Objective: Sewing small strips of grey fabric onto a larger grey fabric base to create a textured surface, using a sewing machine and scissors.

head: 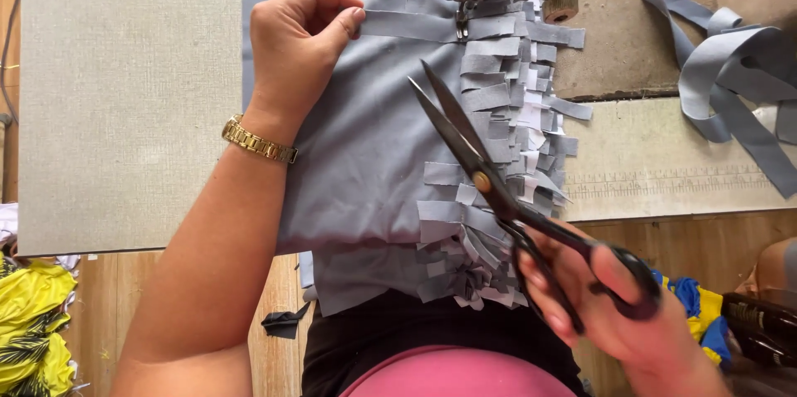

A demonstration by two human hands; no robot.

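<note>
Grey fabric panel (365,156) with a column of strips; left hand (295,52) pinches one strip (407,25), right hand (618,301) grips half-open black scissors (490,185).

Matt grey woven cloth panel (365,148) with stitched strips; dark, smooth metal scissors (481,173) with glossy black handles; shiny gold metal watch (257,142); rough grey desk (124,98) top.

no packages, labels, signs or screens in view.

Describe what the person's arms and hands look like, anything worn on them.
Both forearms are bare, no sleeves or gloves. The left hand has a gold link-band wristwatch on its wrist. The right hand shows no visible rings or bands.
</note>
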